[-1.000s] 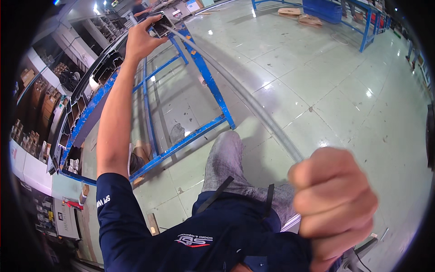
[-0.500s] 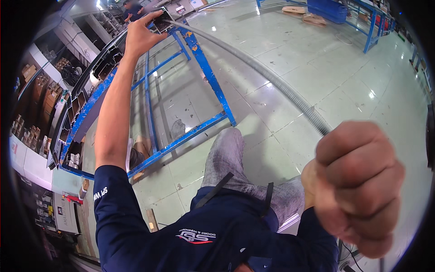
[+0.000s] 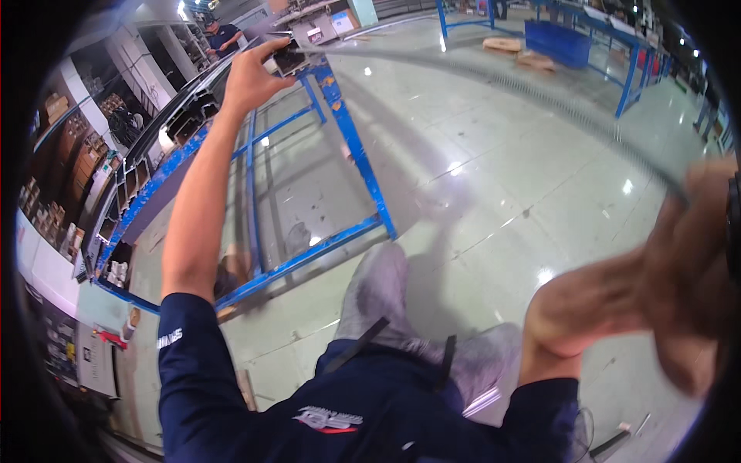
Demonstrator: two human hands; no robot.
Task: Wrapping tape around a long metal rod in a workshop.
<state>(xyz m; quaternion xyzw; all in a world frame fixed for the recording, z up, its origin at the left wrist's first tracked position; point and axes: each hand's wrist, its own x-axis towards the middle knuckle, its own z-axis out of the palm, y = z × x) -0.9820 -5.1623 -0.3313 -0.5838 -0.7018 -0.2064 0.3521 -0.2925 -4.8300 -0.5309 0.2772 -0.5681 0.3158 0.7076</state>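
My left hand [image 3: 255,79] reaches to the far end of a dark hollow metal profile [image 3: 289,60], its thumb and fingers curved around the end. From that open end a long grey ribbed tube [image 3: 556,104], spring-like, arches to the right over the floor. My right hand [image 3: 687,255], raised at the right edge and smeared by motion, is closed on the tube's near end. Fingers hide that end. The profile lies on a blue metal stand [image 3: 356,147] with chipped paint.
More dark profiles [image 3: 193,116] lie along the stand's left side. Far right are a blue workbench [image 3: 631,85], a blue bin [image 3: 557,44] and wooden pieces [image 3: 503,45]. A co-worker [image 3: 224,37] stands at the far left. Shelves with boxes [image 3: 86,166] line the left.
My right hand has swung up and outward to the right, drawing the tube into a higher, wider arc. My left hand stays at the profile's end. The view has shifted slightly.
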